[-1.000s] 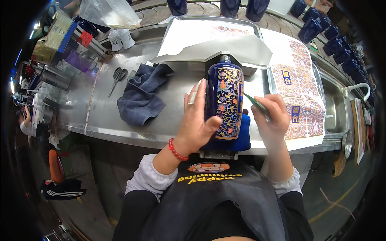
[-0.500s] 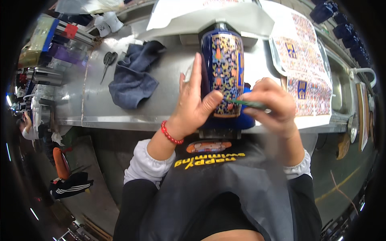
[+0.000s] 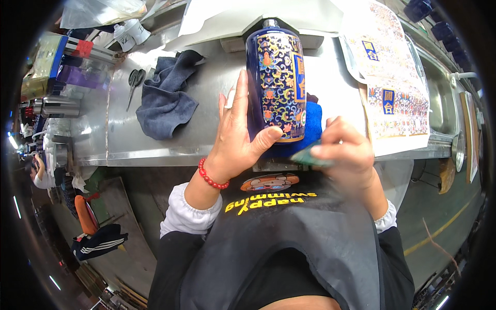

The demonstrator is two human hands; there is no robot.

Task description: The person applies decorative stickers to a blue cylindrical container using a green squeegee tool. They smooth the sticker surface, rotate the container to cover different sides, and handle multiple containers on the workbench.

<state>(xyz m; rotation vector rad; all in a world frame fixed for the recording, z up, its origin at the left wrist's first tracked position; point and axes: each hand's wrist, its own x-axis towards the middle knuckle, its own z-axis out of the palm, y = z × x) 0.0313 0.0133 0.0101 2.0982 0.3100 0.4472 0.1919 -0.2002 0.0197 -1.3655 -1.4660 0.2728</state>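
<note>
A dark blue glass bottle [image 3: 273,88], covered by a colourful floral decal with gold edging, lies tilted on its back with its neck pointing away from me. My left hand [image 3: 235,132] steadies it, the fingers stretched along its left side and the thumb at its lower front. Below and right of the bottle, my right hand [image 3: 347,150] is closed around a thin green scraper [image 3: 306,156], smeared by motion and apart from the decal. Bright blue cloth [image 3: 313,123] sits under the bottle's lower right side.
A grey-blue cloth [image 3: 168,98] and black scissors [image 3: 135,80] lie left on the metal bench [image 3: 121,147]. Printed decal sheets [image 3: 400,121] cover a tray at right, beside a sink [image 3: 442,106]. More blue bottles [image 3: 419,9] stand far right.
My right hand has drawn the green scraper off the decal, down toward me. The bottle is turned a little, showing more of its blue panel. My left hand stays at its side.
</note>
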